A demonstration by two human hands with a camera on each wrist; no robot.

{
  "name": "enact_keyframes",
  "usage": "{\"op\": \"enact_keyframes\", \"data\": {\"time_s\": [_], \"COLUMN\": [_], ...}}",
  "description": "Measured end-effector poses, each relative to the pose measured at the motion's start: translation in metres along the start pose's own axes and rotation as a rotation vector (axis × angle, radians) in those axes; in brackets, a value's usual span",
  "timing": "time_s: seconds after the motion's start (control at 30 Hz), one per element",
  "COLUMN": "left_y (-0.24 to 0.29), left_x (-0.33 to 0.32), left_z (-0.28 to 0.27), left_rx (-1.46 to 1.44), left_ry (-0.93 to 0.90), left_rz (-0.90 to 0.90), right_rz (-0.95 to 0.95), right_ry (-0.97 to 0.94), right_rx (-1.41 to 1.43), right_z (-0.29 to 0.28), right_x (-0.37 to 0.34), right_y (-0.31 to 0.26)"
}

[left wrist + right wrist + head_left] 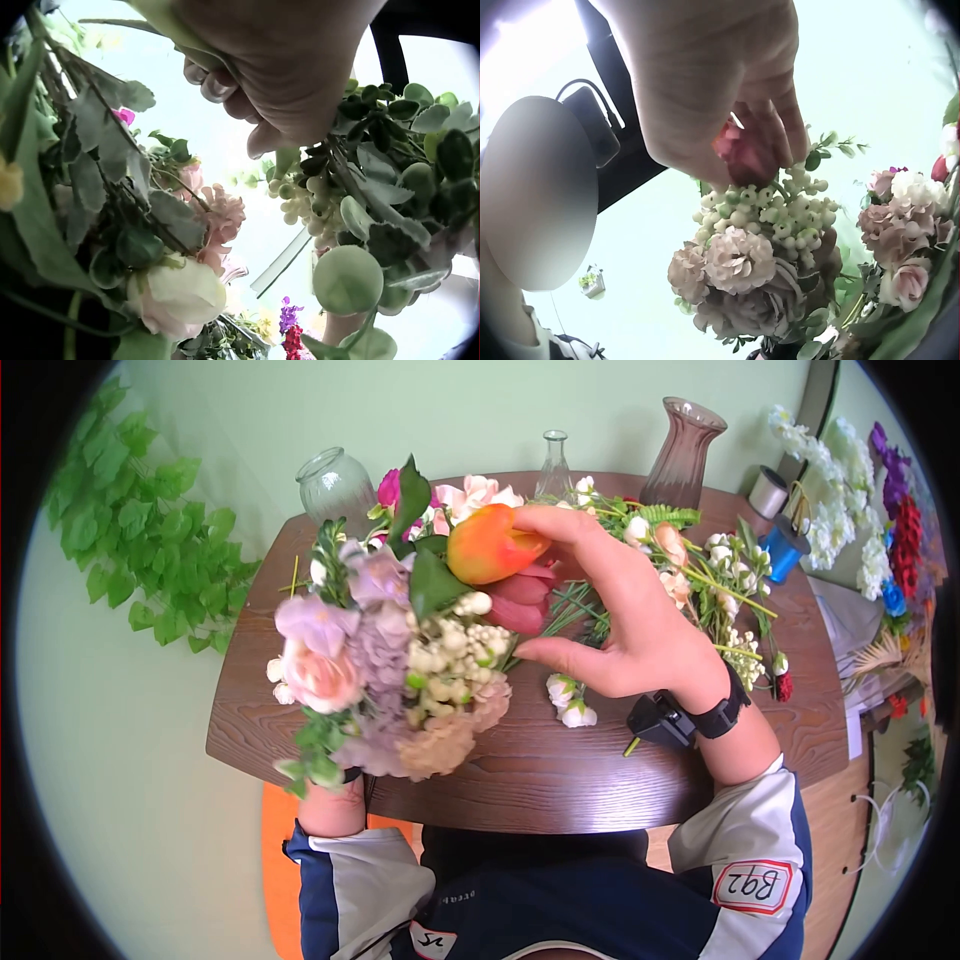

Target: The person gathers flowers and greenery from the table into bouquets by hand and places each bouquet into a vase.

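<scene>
A mixed bouquet of artificial flowers (380, 660) stands over the left side of the table, with lilac blooms, a pink rose (322, 670) and cream berries (450, 660). My left hand (277, 67) curls its fingers round the stems beneath; the blooms hide it in the head view. My right hand (625, 600) spreads thumb and fingers apart around two tulip heads at the bouquet's right side. Its index fingertip touches the orange tulip (487, 545). In the right wrist view, the red tulip (748, 156) lies between thumb and fingers, just above the berries.
Loose flowers and stems (715, 575) spread over the wooden table (560, 760). Behind stand a round glass vase (335, 485), a small clear bottle (553, 465) and a tall tinted vase (684, 455). A blue spool (783, 550) sits at right. Trailing leaves (145, 520) hang at left.
</scene>
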State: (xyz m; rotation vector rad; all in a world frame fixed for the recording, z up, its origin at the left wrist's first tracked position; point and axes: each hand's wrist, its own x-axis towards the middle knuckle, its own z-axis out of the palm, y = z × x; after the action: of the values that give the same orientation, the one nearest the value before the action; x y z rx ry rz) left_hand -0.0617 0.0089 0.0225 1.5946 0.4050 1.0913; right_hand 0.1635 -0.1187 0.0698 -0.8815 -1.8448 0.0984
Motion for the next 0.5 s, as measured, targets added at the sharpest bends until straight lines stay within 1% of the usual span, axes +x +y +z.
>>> {"op": "enact_keyframes", "data": {"time_s": [0.1,0.17,0.3,0.37,0.4,0.5], "left_y": [0.001,0.002,0.001,-0.001,-0.002,-0.004], "left_x": [-0.004,-0.009,-0.017,-0.017,-0.013,-0.009], "left_z": [-0.003,-0.006,-0.007,-0.003,-0.001,-0.001], "left_rx": [-0.004,-0.006,-0.015,-0.018,-0.018,-0.02], "left_ry": [0.017,0.029,0.055,0.072,0.08,0.096], "left_rz": [0.002,0.003,0.003,-0.004,-0.008,-0.017], "right_rz": [-0.022,0.01,0.024,0.014,0.016,0.07], "right_ry": [0.006,0.015,0.014,-0.01,-0.011,0.05], "right_rx": [0.08,0.151,0.146,0.052,0.055,0.038], "right_z": [0.0,0.001,-0.001,-0.002,-0.001,0.001], "right_x": [0.0,-0.001,0.0,0.0,0.0,-0.001], "right_y": [0.005,0.01,0.01,0.011,0.012,0.014]}}
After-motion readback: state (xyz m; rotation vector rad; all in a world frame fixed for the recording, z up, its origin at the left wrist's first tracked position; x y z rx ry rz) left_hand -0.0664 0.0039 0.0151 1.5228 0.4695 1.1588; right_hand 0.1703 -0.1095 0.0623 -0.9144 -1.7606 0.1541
